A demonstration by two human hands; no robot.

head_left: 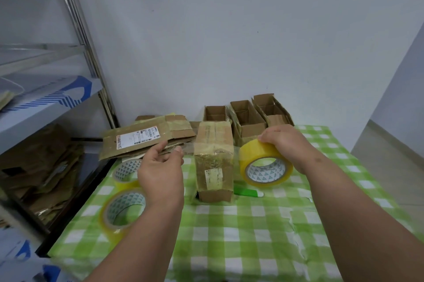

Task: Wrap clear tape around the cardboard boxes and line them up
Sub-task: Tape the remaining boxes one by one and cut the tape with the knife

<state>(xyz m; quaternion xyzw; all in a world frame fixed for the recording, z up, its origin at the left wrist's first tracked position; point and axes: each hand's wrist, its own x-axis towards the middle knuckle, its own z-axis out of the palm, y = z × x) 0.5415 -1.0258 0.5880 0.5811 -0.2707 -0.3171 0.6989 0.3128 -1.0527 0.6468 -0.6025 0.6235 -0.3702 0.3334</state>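
At frame centre, on the green checked tablecloth, stands a closed cardboard box with clear tape across its middle. Right of it, the right hand curls its fingers over a yellowish tape roll held on edge. The left hand hovers left of the box, thumb and fingers loosely pinched; whether tape lies between them I cannot tell. Two spare rolls sit lower left, three open boxes behind, flattened cardboard centre left.
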